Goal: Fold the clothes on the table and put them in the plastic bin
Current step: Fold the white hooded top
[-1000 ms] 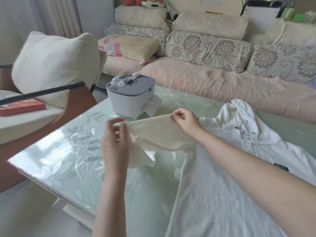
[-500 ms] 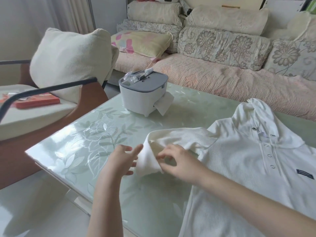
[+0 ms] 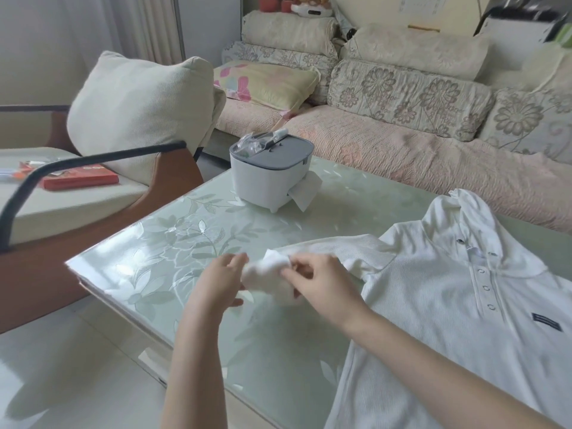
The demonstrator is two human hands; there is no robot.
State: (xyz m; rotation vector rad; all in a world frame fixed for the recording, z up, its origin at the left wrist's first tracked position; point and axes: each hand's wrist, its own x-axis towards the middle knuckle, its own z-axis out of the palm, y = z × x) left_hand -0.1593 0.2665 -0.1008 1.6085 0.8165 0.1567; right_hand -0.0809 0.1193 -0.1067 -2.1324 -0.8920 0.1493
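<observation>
A white ribbed hooded shirt [image 3: 448,305] lies front-up on the glass-topped table [image 3: 173,243], its hood toward the sofa [image 3: 402,150] and its button placket showing. One sleeve [image 3: 334,252] stretches out from the shoulder across the tabletop toward the near left corner, and its end is bunched up between the two hands, lifted slightly off the glass. The right hand [image 3: 322,286] pinches the bunched fabric between thumb and curled fingers. The left hand [image 3: 221,280] is blurred; its fingers and thumb appear to be curled round the very end of the sleeve. Farther back on the table stands a white box with a grey lid [image 3: 270,178], a sheet of tissue [image 3: 306,193] hanging from its side. An armchair [image 3: 93,193] with a cream cushion [image 3: 139,109] sits to the left, with a red book [image 3: 80,181] on its seat.
</observation>
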